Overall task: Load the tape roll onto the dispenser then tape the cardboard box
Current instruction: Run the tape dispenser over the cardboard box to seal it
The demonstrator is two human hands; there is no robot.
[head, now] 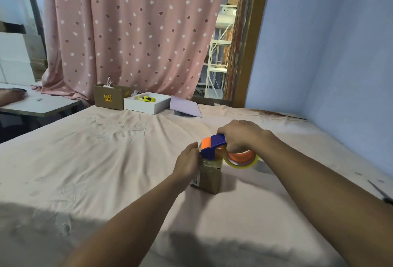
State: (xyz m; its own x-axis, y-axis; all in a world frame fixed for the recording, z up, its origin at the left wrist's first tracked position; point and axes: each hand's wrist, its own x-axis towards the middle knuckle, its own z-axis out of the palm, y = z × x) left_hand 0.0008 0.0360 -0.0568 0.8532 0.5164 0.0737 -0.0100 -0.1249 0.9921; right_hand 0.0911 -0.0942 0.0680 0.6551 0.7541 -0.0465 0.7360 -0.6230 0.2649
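Note:
A small brown cardboard box [209, 178] stands on the pink bedsheet, right of centre. My left hand [187, 163] presses against the box's left side and far top edge. My right hand [241, 136] grips a blue and orange tape dispenser [212, 146] resting on the box's top. A clear tape roll [241, 160] on an orange hub sits in the dispenser and hangs past the box's right side. Shiny tape lies across the box top under the dispenser.
At the bed's far edge stand a brown carton [109, 97], a white tray [146, 103] with a yellow tool, and a lilac board [186, 107]. A white table [38, 103] with another person's hand is at far left. A dark object [380, 194] lies at the right edge.

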